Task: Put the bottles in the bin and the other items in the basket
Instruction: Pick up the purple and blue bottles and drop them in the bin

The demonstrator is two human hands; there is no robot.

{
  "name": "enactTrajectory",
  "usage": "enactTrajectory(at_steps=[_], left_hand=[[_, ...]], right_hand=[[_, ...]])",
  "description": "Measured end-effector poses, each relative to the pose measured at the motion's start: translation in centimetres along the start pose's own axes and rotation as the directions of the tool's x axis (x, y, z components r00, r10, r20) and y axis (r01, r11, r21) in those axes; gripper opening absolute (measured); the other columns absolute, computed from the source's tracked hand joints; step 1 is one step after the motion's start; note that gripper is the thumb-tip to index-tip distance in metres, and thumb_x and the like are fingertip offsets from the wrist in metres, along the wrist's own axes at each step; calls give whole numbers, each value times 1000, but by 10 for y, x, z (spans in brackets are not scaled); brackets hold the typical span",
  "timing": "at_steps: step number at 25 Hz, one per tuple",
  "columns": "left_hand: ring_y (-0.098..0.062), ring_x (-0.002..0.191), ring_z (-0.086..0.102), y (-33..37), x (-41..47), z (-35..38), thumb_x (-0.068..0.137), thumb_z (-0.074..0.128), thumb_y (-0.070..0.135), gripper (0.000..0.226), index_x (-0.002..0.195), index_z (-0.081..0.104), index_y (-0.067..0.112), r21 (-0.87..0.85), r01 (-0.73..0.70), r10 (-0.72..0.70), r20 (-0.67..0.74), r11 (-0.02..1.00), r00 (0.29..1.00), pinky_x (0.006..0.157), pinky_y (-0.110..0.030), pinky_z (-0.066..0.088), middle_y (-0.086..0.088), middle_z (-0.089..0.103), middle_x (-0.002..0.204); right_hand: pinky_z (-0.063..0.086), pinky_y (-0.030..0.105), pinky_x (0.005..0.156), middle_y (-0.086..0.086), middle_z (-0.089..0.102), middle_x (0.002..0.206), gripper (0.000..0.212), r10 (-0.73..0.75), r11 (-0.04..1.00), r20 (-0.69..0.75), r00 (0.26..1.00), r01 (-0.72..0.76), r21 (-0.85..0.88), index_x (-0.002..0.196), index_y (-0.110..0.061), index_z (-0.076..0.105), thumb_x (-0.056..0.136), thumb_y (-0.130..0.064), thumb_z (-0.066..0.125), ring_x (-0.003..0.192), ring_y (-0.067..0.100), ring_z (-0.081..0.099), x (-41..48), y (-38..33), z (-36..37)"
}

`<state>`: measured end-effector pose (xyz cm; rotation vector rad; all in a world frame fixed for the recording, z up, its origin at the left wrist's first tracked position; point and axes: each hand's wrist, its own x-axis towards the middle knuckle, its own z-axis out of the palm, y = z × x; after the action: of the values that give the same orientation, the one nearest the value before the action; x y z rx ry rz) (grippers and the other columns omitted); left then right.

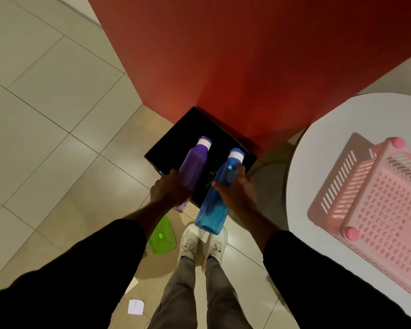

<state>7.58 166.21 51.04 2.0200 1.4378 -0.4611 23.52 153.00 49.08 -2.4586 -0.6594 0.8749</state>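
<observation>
My left hand [170, 189] grips a purple bottle [194, 166] with a white cap, held over the open black bin [173, 141] on the floor. A blue bottle [217, 200] with a white collar and blue cap is gripped around its upper body by my right hand [237, 192]; its top is above the bin's near right edge and its base hangs over my shoes. The pink perforated basket [375, 198] stands on a round white table [323, 143] at the right, apart from both hands. A green lid [163, 236] lies on the floor by my left foot.
A red pillar [235, 67] rises directly behind the bin. The floor is pale tile. Two white scraps of paper, one [135, 306] and another [131, 284], lie on the tiles near my left leg. My white shoes [201, 243] stand just in front of the bin.
</observation>
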Motion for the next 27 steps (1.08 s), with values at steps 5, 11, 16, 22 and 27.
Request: enactTrajectory(at_steps=[5,11,16,22,27], left_hand=[[-29,85,72,4,71,16,57,77,71,84,121,58,21,12,6,-6,-9,1000,1000,76,-44,64,-4,72,99],[-32,91,70,16,116,30,59,80,64,81,123,58,20,31,-26,26,3,999,1000,81,-47,62,-5,70,103],[-39,107,68,19,137,71,73,86,52,81,134,51,12,11,-22,21,35,1000,999,80,-42,55,-14,68,118],[-34,141,43,12,111,105,78,86,40,105,157,24,7,193,-200,198,33,961,980,114,-46,42,-17,45,152],[-38,159,14,15,48,83,90,74,37,96,161,18,5,349,-415,413,84,840,907,129,-47,18,-21,19,169]], right_hand=[[57,50,89,19,57,131,99,79,996,16,997,-78,-45,150,-31,27,73,-60,81,110,39,63,66,13,24],[56,47,88,22,51,135,96,139,990,37,990,-137,-35,152,-31,26,77,-57,80,114,44,60,118,26,41],[54,48,89,26,48,136,87,148,987,-27,989,-149,-66,150,-16,32,84,-49,78,114,47,59,123,37,64],[47,35,74,24,50,135,66,158,982,56,986,-151,-112,143,-10,39,86,-21,71,107,40,62,87,60,56],[52,37,92,17,53,139,75,96,976,101,990,-74,-204,150,-9,39,87,-32,73,122,32,58,22,41,36]])
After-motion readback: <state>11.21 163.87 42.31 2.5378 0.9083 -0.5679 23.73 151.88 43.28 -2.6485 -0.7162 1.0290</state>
